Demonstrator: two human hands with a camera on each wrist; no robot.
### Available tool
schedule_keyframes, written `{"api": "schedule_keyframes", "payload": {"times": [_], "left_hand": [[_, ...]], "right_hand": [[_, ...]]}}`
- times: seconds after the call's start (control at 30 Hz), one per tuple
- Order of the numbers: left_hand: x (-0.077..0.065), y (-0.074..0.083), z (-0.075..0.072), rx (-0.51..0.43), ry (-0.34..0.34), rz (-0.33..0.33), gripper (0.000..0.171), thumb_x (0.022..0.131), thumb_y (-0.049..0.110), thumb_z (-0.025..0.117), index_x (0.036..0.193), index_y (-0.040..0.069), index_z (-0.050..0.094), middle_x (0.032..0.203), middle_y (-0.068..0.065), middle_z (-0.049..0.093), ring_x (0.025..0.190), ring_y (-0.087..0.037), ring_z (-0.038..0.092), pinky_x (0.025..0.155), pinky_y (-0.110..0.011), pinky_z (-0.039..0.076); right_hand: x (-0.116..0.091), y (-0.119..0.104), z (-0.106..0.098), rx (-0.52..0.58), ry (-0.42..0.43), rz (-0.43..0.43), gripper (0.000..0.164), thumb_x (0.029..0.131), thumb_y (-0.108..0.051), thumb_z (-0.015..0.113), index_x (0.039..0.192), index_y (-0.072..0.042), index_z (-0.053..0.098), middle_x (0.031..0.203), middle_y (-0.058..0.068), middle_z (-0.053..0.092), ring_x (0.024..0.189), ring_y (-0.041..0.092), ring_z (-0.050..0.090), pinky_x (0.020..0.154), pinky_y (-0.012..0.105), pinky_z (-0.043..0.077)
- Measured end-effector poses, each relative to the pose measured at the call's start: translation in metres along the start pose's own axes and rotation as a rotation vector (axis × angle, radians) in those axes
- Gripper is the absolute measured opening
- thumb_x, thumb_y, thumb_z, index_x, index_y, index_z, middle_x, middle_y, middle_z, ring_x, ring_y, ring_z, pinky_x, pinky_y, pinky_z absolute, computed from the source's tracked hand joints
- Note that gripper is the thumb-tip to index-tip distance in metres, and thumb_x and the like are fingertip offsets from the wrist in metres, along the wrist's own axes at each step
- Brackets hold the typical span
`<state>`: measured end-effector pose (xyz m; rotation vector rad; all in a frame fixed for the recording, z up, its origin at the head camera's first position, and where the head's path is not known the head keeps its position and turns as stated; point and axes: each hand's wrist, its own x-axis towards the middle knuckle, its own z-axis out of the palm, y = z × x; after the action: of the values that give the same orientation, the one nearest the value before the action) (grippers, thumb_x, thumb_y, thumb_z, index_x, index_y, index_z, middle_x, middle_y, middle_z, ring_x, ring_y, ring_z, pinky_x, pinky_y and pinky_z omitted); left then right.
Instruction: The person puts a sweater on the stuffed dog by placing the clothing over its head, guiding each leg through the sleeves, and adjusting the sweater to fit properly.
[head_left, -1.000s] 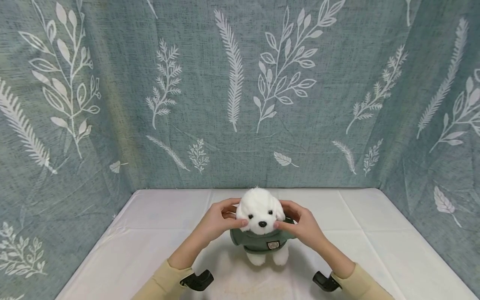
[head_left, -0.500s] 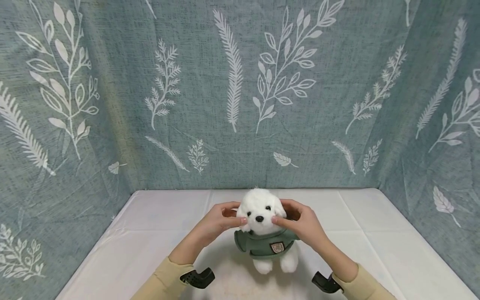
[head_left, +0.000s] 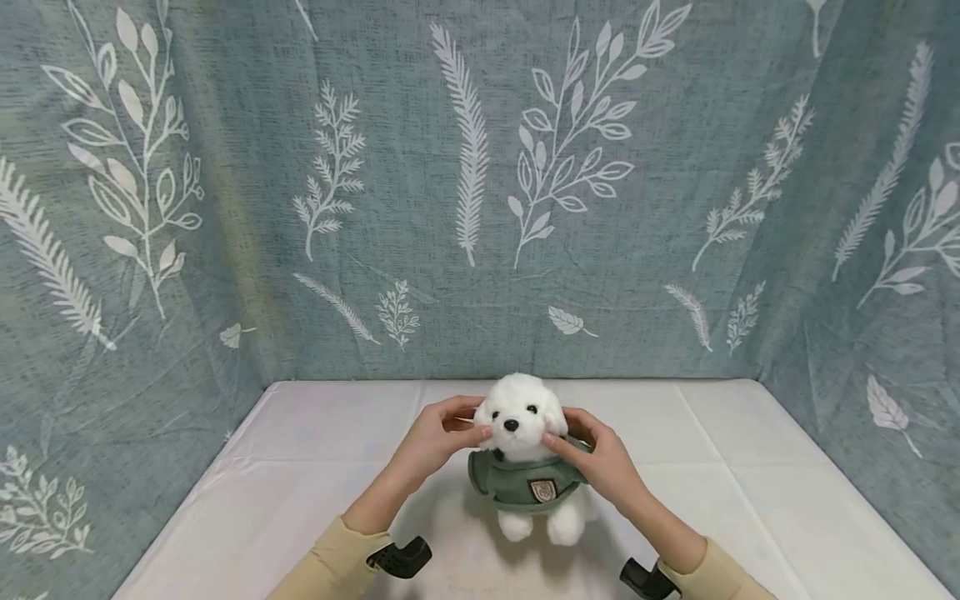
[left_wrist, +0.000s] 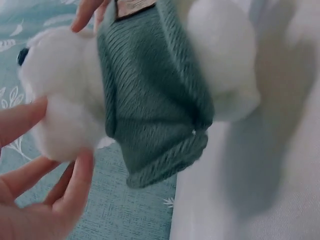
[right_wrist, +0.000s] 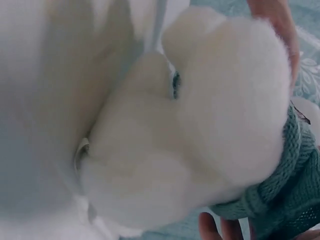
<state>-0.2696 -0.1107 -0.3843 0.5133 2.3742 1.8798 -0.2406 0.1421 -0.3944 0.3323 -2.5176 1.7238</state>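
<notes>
A white plush dog (head_left: 520, 393) in a green knitted sweater (head_left: 517, 482) faces the head camera, upright over the table. My left hand (head_left: 437, 439) holds one side of its head, thumb on the cheek and fingers behind the ear. On the opposite side my right hand (head_left: 606, 457) grips the head likewise, its thumb by the muzzle. A shield-shaped patch (head_left: 542, 490) marks the sweater's front. Seen from the left wrist, thumb and fingers pinch the fluffy head (left_wrist: 62, 95). In the right wrist view the white legs and underside (right_wrist: 225, 110) fill the middle, hiding most of the right hand.
A white cloth (head_left: 337, 483) with fold creases covers the table. Grey-green fabric (head_left: 420, 200) with white leaf prints hangs behind and along both sides. Black wrist mounts (head_left: 403, 557) sit at both cream sleeves (head_left: 330, 558).
The plush dog's face has tipped upward and shifted slightly left. Its legs swung right, then partly back left. Both hands keep their hold on the head, the right one dipping slightly.
</notes>
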Motion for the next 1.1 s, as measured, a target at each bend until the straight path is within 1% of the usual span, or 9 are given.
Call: {"api": "schedule_keyframes", "payload": {"times": [0.1,0.2,0.3,0.43,0.53,0.67,0.8,0.93,1.1], "left_hand": [[-0.002,0.003,0.002,0.106,0.135,0.064,0.039,0.081,0.016,0.075,0.119,0.020,0.066,0.111,-0.007,0.064,0.097,-0.021,0.061,0.080,-0.035,0.052],[-0.003,0.005,0.002,0.193,0.209,0.139,0.035,0.084,0.008,0.070,0.116,0.022,0.067,0.112,-0.005,0.061,0.095,-0.021,0.061,0.079,-0.035,0.051],[-0.003,0.005,0.002,0.214,0.211,0.173,0.031,0.089,0.006,0.061,0.116,0.021,0.067,0.115,-0.003,0.059,0.096,-0.019,0.060,0.081,-0.035,0.050],[-0.003,0.004,0.002,0.196,0.201,0.170,0.024,0.095,0.018,0.057,0.117,0.022,0.067,0.116,-0.002,0.058,0.097,-0.018,0.057,0.083,-0.035,0.049],[-0.002,0.003,0.002,0.201,0.209,0.186,0.025,0.095,0.026,0.058,0.118,0.020,0.067,0.114,-0.004,0.058,0.097,-0.018,0.057,0.083,-0.034,0.049],[-0.001,0.001,0.004,0.236,0.234,0.206,0.031,0.089,0.029,0.067,0.118,0.018,0.066,0.113,-0.004,0.057,0.094,-0.018,0.058,0.081,-0.036,0.051],[-0.001,-0.003,0.006,0.266,0.251,0.204,0.040,0.081,0.028,0.076,0.118,0.018,0.066,0.111,-0.003,0.057,0.092,-0.016,0.058,0.080,-0.037,0.052],[-0.001,-0.006,0.007,0.285,0.279,0.206,0.042,0.076,0.026,0.080,0.115,0.018,0.066,0.109,-0.001,0.057,0.089,-0.015,0.058,0.077,-0.032,0.052],[-0.002,-0.009,0.006,0.304,0.297,0.227,0.042,0.073,0.022,0.082,0.112,0.016,0.066,0.105,-0.001,0.057,0.087,-0.016,0.058,0.076,-0.038,0.054]], "right_hand": [[0.000,0.003,0.001,0.003,0.005,-0.019,0.046,0.087,-0.036,0.068,0.129,-0.022,0.055,0.126,0.002,0.061,0.121,0.022,0.054,0.100,0.044,0.044],[-0.001,0.006,0.003,0.005,-0.007,-0.034,0.045,0.087,-0.034,0.068,0.129,-0.023,0.055,0.128,0.002,0.059,0.122,0.023,0.053,0.100,0.048,0.041],[-0.001,0.009,0.006,0.017,-0.037,-0.029,0.047,0.086,-0.033,0.069,0.130,-0.023,0.054,0.134,0.002,0.055,0.127,0.024,0.049,0.099,0.048,0.042],[-0.002,0.012,0.012,0.056,-0.057,-0.012,0.054,0.083,-0.030,0.073,0.132,-0.023,0.051,0.138,0.003,0.050,0.127,0.025,0.047,0.099,0.045,0.044],[-0.003,0.015,0.016,0.078,-0.049,-0.002,0.061,0.080,-0.027,0.077,0.134,-0.022,0.049,0.134,0.003,0.051,0.124,0.025,0.048,0.103,0.046,0.041],[-0.004,0.018,0.022,0.087,-0.033,0.004,0.066,0.078,-0.025,0.079,0.135,-0.019,0.047,0.129,0.001,0.055,0.123,0.023,0.049,0.107,0.047,0.036],[-0.004,0.021,0.028,0.110,-0.005,0.007,0.063,0.076,-0.023,0.080,0.131,-0.016,0.049,0.129,0.001,0.055,0.124,0.023,0.048,0.108,0.047,0.035],[-0.004,0.021,0.032,0.126,0.010,0.007,0.060,0.075,-0.020,0.080,0.126,-0.014,0.049,0.128,0.002,0.054,0.125,0.024,0.047,0.110,0.045,0.034],[-0.006,0.021,0.034,0.099,0.010,0.010,0.054,0.074,-0.021,0.082,0.117,-0.012,0.052,0.124,0.003,0.056,0.127,0.028,0.047,0.109,0.043,0.036]]}}
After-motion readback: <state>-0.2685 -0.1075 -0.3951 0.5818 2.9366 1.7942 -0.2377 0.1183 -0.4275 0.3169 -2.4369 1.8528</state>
